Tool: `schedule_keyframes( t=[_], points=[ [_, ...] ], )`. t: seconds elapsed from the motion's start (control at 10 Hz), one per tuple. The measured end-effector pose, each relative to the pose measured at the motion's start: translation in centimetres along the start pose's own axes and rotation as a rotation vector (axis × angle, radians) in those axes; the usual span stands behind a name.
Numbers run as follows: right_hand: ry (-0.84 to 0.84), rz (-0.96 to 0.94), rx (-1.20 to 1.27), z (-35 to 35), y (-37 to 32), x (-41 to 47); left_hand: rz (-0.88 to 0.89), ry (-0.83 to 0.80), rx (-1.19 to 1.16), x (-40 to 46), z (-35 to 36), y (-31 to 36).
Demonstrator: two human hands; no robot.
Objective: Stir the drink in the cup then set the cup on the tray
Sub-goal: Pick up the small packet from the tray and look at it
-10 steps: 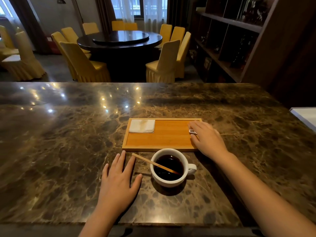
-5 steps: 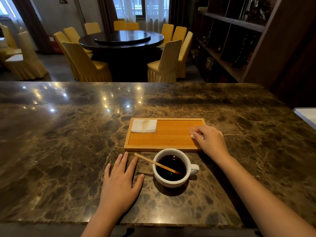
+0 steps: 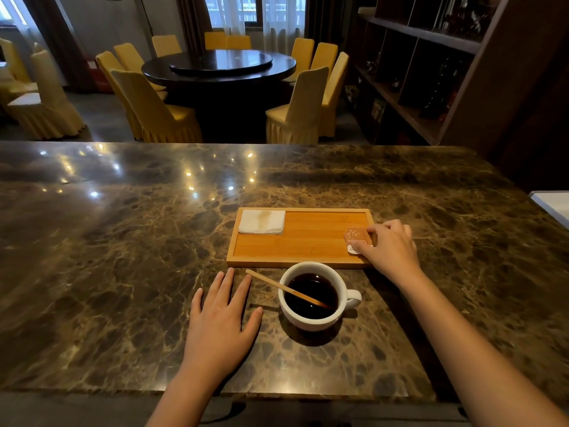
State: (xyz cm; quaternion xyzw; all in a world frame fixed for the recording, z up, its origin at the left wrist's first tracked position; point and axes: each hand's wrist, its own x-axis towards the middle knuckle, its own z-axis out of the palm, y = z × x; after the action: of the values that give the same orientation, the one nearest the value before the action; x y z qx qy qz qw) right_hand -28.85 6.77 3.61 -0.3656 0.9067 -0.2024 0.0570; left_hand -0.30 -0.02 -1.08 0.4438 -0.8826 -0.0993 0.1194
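Note:
A white cup [image 3: 311,318] of dark drink stands on the marble counter just in front of the wooden tray [image 3: 308,241], handle to the right. A wooden stir stick [image 3: 271,283] leans in the cup, its free end pointing left. My left hand [image 3: 221,322] lies flat on the counter left of the cup, fingers apart, holding nothing. My right hand [image 3: 389,248] rests at the tray's right end, thumb and fingers pinching a small pink packet [image 3: 357,237] that lies over the tray's edge.
A folded white napkin [image 3: 261,221] lies in the tray's far left corner. The marble counter [image 3: 123,257] stretches wide to the left and right. Beyond it stand a round dark table [image 3: 218,64] with yellow chairs and dark shelves on the right.
My right hand has drawn back to the tray's right edge and now pinches the small packet, which shows more fully. My left hand and the cup have stayed in place.

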Motion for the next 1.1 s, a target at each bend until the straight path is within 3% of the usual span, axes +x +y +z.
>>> schedule_keyframes(
  t=[0.3,0.4,0.7,0.9,1.1],
  points=[
    [-0.034,0.041,0.153,0.1,0.3,-0.4,0.006,0.001,0.006,0.0,0.1,-0.2],
    [0.047,0.022,0.407,0.3,1.0,-1.0,0.007,-0.002,0.011,0.1,0.1,-0.2],
    [0.076,0.062,0.828,-0.7,1.1,-3.0,0.009,0.001,0.009,0.0,0.2,-0.2],
    [0.033,-0.157,0.919,-3.0,0.0,-5.0,0.012,0.002,-0.005,0.0,0.1,-0.2],
    [-0.013,-0.443,0.698,-5.6,-2.4,-6.0,0.010,-0.004,0.014,0.0,0.1,-0.2]
  ],
)
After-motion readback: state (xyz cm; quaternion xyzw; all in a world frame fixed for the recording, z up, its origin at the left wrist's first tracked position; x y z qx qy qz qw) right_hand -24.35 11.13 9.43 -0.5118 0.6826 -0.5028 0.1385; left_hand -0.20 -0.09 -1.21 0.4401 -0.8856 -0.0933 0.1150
